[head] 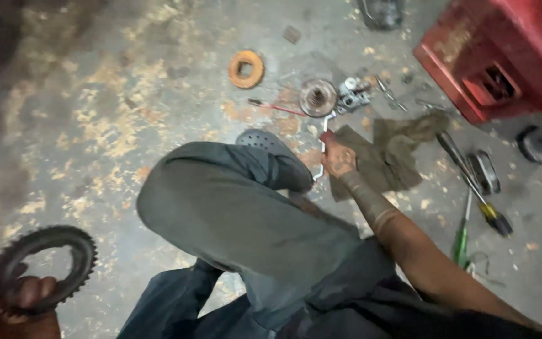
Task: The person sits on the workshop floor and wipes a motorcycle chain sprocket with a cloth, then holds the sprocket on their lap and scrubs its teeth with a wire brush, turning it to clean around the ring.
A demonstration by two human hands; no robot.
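Note:
My left hand, at the bottom left corner, grips a dark toothed sprocket ring by its lower edge. My right hand reaches forward past my bent knee and closes around a bent silver wrench on the concrete floor. Just beyond the wrench lies a round metal hub with a small grey engine part beside it. A dirty olive rag lies right of my right hand.
An orange ring lies on the stained floor at upper centre. A red crate stands at top right. Screwdrivers, a green-handled tool and a dark round part lie to the right. My grey shoe rests near the wrench.

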